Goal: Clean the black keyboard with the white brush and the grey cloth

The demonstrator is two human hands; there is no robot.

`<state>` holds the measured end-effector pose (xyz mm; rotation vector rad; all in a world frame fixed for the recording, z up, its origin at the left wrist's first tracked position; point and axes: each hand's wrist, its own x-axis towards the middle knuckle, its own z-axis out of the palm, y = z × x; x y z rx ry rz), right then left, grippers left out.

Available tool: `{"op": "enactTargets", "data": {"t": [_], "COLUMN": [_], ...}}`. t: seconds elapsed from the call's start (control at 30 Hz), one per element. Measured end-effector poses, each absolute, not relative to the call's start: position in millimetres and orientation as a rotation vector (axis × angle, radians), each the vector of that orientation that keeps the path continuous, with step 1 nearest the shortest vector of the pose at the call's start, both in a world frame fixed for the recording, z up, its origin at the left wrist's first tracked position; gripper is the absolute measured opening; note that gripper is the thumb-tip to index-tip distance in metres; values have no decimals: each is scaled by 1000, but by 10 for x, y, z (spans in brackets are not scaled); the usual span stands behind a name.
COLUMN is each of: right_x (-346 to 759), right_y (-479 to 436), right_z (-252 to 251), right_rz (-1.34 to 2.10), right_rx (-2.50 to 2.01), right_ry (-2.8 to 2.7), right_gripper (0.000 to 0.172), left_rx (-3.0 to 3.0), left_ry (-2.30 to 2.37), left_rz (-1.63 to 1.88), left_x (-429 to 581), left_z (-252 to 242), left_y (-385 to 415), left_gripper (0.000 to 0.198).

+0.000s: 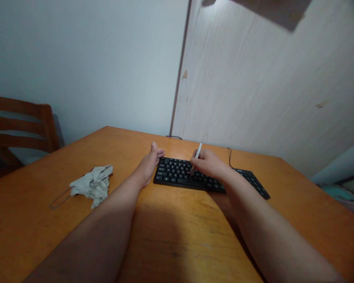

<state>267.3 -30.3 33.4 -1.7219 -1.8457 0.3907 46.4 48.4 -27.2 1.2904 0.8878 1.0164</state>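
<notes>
A black keyboard lies on the wooden table, its keys facing up. My right hand is closed around a slim white pen-like stick, held at a slant over the keys. The stick's lower end points down among the middle keys; whether it is a pen or a small brush I cannot tell. At the keyboard's left end, my left hand rests on its edge side with the thumb up and fingers extended, and it holds nothing. My right hand and forearm hide part of the keyboard's right half.
A crumpled pale grey cloth with a loop of cord lies on the table to the left. The keyboard's cable runs towards the wall behind. A wooden chair stands at the far left.
</notes>
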Motion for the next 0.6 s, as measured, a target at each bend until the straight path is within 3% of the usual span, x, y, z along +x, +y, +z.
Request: {"op": "enactTargets", "data": {"t": [0.37,0.6], "right_x": [2614,2614], "right_y": [-406,-467], "right_z": [476,537], "right_rz": [427,715], "right_rx": [-1844,-1755], "right_ry": [-1940,-1925], "right_gripper": [16,17], "left_rx": [1299,1293], "left_ry": [900,901], "left_rz": [1016,1018], "left_x": [471,466], "left_z": [-243,-242], "left_y": [455,460], "left_gripper": [97,96]}}
